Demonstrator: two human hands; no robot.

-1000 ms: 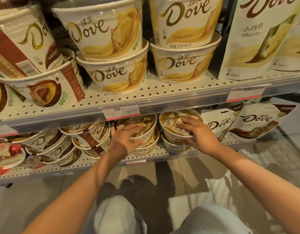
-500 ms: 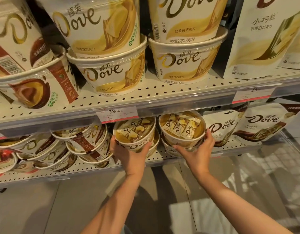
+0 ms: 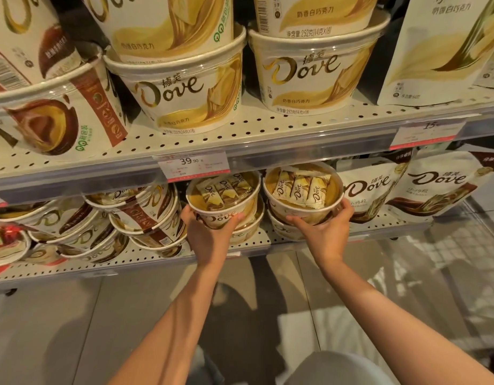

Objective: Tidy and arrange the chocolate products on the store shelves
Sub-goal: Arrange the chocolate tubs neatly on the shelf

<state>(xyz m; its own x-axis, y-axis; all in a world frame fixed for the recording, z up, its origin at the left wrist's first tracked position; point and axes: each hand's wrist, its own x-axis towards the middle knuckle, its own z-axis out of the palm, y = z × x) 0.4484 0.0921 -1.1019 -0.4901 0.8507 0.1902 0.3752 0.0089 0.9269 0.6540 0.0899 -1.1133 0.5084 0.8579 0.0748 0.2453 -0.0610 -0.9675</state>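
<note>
Two cream Dove chocolate tubs with clear lids stand tilted toward me at the front of the lower shelf (image 3: 257, 241). My left hand (image 3: 205, 232) grips the left tub (image 3: 223, 195) from below, fingers curled round its base. My right hand (image 3: 326, 229) grips the right tub (image 3: 303, 190) the same way. Each held tub sits on top of another tub of the same kind, mostly hidden underneath.
Brown-banded Dove tubs (image 3: 140, 215) lie stacked and leaning at the lower left. White Dove pouches (image 3: 435, 184) stand at the lower right. The upper shelf (image 3: 268, 151) holds stacked cream tubs (image 3: 182, 95) and a price tag (image 3: 191, 165) just above my hands.
My hands moved from the tub lids down to their bases and tilted both tubs forward. The camera came closer to the shelf.
</note>
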